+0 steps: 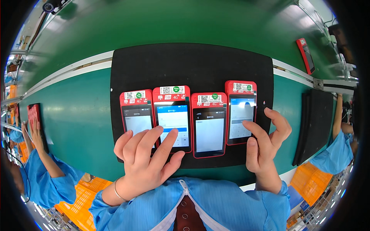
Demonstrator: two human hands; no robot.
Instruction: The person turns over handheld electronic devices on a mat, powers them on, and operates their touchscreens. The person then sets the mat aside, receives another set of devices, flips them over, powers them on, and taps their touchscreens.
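**Bare left hand (pixel 144 156) and bare right hand (pixel 268 146), each over a red-cased touchscreen device**

We see four rectangular handheld devices side by side, screens up, on a flat black mat (pixel 192 61) laid on the dark green tabletop (pixel 83 115). The mat probably spares the casings and keeps them from sliding; the row, we judge, keeps every screen readable and within reach.

The left hand is spread and grasps nothing. Its fingertips hang over the lower part of the second device (pixel 173 111), near a blue bar on the lit screen; we cannot tell whether they touch the glass. The same hand covers the lower part of the leftmost device (pixel 138 119).

The right hand is also free of any grip, its index finger bent toward the screen of the rightmost device (pixel 242 106), its thumb by that device's lower right edge, perhaps for steadiness. We cannot tell if either digit makes contact. This device sits slightly higher in the row than its neighbours.

Between the hands, the third device (pixel 210 133) lies untouched, its pale screen fully in view.
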